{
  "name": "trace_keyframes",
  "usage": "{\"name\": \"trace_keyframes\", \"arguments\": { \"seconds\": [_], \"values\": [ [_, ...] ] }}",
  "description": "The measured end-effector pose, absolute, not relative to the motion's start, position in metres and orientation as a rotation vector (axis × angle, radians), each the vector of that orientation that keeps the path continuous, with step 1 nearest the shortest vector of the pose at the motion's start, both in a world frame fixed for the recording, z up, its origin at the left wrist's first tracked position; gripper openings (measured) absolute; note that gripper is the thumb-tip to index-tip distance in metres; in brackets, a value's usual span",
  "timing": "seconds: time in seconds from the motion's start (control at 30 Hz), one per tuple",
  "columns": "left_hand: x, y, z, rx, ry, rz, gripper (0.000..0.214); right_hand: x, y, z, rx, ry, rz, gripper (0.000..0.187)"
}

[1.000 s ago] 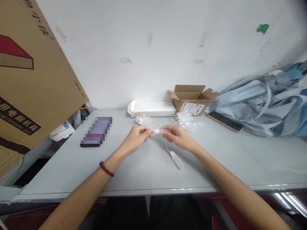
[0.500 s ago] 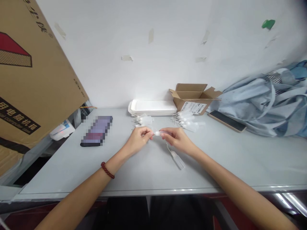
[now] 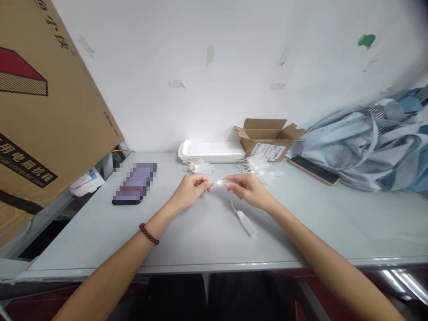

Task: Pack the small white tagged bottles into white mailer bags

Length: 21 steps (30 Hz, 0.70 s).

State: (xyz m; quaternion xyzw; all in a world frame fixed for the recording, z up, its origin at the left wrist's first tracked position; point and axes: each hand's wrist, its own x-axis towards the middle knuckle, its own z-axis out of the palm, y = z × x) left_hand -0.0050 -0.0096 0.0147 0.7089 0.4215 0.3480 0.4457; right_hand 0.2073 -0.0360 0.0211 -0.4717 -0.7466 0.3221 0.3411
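We recorded a stack of white trays (image 3: pixel 212 151) at 12 o'clock from the hands, an open cardboard box (image 3: pixel 267 138) and a heap of small bottles (image 3: pixel 262 171) at 1 o'clock, a dark phone (image 3: pixel 135 183) at 9 o'clock and a loose bottle (image 3: pixel 244 221) at 5 o'clock, all apart from the hands. The clear bottle (image 3: pixel 220 183) was held over mid-table (image 3: pixel 100 232), its long axis running 9 to 3 o'clock, white cap toward 9. The left hand (image 3: pixel 190 192) pinched the cap end with closed fingertips, and the right hand (image 3: pixel 249 191) pinched the body.
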Motion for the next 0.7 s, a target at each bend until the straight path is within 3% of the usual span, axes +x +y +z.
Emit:
{"name": "trace_keyframes", "arguments": {
  "seconds": [0.4,0.53,0.63,0.7],
  "values": [
    [-0.007,-0.008,0.013,1.719,1.030,0.848,0.027,0.204,-0.039,0.022,-1.269,-1.947,0.834,0.030],
    [-0.020,0.008,0.007,1.653,1.188,1.010,0.028,0.213,-0.037,0.024,-1.300,-1.988,0.702,0.031],
    [-0.033,0.022,0.001,1.691,1.310,1.137,0.027,0.223,-0.039,0.033,-1.425,-2.132,0.718,0.019],
    [-0.039,0.029,-0.003,1.725,1.342,1.141,0.027,0.226,-0.043,0.041,-1.490,-2.302,0.812,0.028]
  ]
}}
